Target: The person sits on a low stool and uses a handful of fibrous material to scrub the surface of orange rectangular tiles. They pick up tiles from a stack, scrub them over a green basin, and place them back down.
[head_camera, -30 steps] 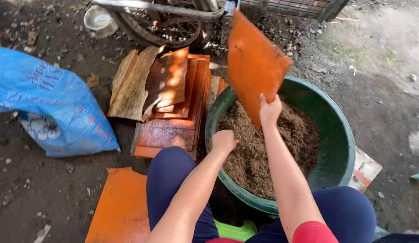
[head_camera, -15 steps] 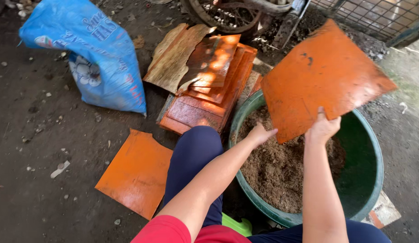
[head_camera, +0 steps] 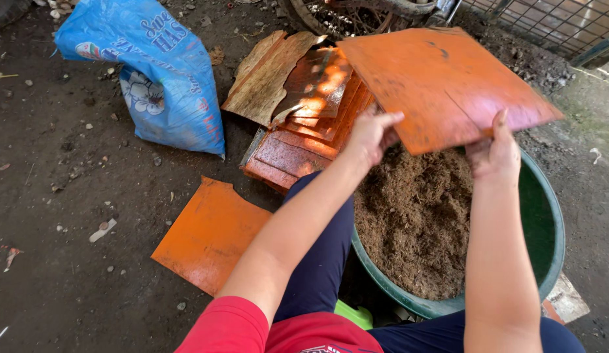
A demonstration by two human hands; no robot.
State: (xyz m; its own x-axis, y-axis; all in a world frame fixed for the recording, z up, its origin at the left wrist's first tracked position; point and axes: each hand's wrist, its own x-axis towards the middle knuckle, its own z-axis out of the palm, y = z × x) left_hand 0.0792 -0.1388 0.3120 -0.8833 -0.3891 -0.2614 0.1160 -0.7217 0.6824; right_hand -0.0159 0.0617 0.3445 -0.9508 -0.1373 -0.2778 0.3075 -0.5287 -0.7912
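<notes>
You held the flat orange square sheet (head_camera: 442, 82) tilted over the far side of the round green tub (head_camera: 552, 216).
Your left hand (head_camera: 370, 138) and right hand (head_camera: 494, 153) each kept a closed grip on its near edge, so loose matter could slide into the brown fibrous fill (head_camera: 416, 216) below.

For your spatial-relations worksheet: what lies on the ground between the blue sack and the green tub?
In the head view, between the blue sack and the green tub lies a stack of orange tiles with brown bark-like pieces on top.

Both hands grip one orange sheet (head_camera: 442, 82) over the green tub (head_camera: 550, 216) of brown soil (head_camera: 416, 216) — left hand (head_camera: 370, 137) at near edge, right hand (head_camera: 494, 153) under right corner. Stack of sheets (head_camera: 304, 124) behind.
</notes>
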